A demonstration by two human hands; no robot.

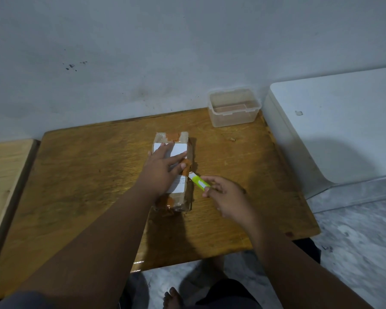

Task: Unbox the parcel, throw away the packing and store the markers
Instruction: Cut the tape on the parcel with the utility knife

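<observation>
Parcel [180,148] taped shut. My left hand [163,168] presses it, fingers spread; right hand [227,197] fingers pinch green cutter [200,182] at its tape. Far container [232,120] empty: unpacking, disposal, storing remain.

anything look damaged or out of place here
Nothing serious. The brown tape on the parcel is patchy and wrinkled at both ends, and a small crumb lies on the table right of it. The clear container stands upright, empty.

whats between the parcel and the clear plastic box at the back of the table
Head view: only bare wooden table between the taped parcel and the clear plastic container; a small pale crumb sits just right of that stretch.
</observation>
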